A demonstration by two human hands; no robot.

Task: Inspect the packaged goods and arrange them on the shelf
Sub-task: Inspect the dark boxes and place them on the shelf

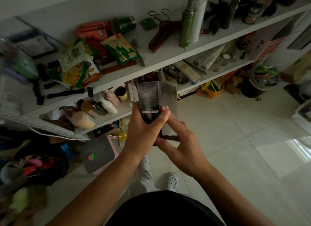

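Hands of the person meet in front of the white shelf, and they hold a dark packet between them. The packet is upright in the air, over the tiled floor, and from where I look it covers a part of the middle board's edge; it rests on no board. Its front is dark with small pale print that I cannot read, and a clear flap sticks out on its right side. The left hand grips the lower half: its fingers are curled round the packet and the tips come out at the right edge. The right hand is just below and to the right, touching the left one, and its thumb and fingers are closed on the bottom end of the packet. On the top board lie several snack bags, one of them a green and yellow bag, near wooden hangers; a green bottle stands just beside a white bottle. On the middle board lotion bottles are crowded together. A grey stool with a pink edge stands on the floor near the shelf
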